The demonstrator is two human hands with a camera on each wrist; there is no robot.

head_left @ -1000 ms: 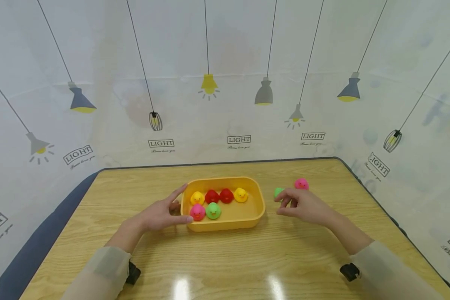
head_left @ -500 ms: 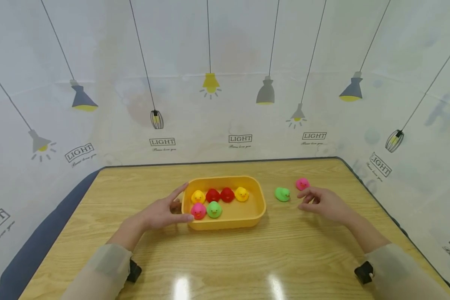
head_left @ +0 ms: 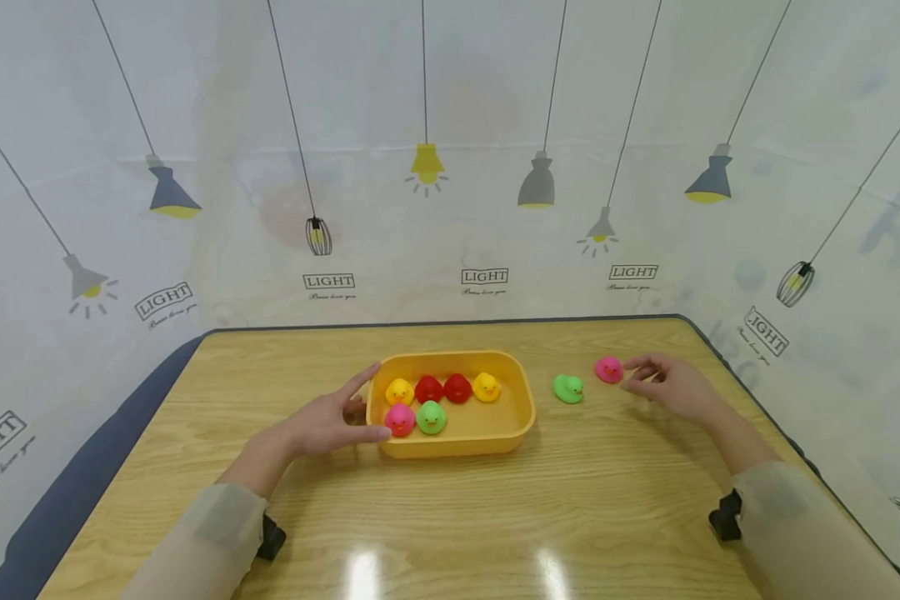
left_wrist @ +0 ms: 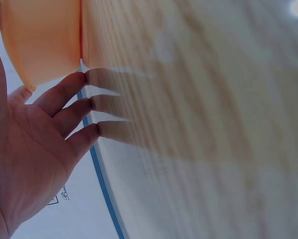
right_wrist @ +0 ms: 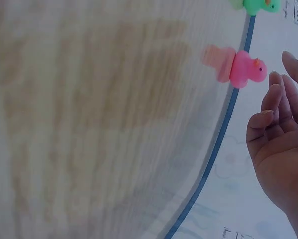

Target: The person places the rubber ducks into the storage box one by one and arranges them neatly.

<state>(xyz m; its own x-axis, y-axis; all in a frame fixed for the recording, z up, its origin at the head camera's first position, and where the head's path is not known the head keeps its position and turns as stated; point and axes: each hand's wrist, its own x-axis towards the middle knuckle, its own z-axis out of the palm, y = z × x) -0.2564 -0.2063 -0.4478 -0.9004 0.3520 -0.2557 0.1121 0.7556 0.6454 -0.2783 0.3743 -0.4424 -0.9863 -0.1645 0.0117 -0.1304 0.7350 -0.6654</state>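
At the left end of a yellow-orange plastic tray, my left hand spreads its straight index finger and thumb along the rim. In the left wrist view the other fingers hang beside the tray wall, their tips down at the tabletop. My right hand holds nothing; its fingers are loosely bent just right of a pink rubber duck. The right wrist view shows that pink duck upright before the fingertips. A green rubber duck stands on the wood between tray and pink duck.
Inside the tray are several small rubber ducks: yellow ducks, red ducks, a pink one and a green one. The wooden table has a dark back edge. Behind it hangs a cloth printed with lamps.
My right hand has moved right, away from the green duck, which now shows fully, to the right side of the pink duck. My left hand has stayed at the tray's end.
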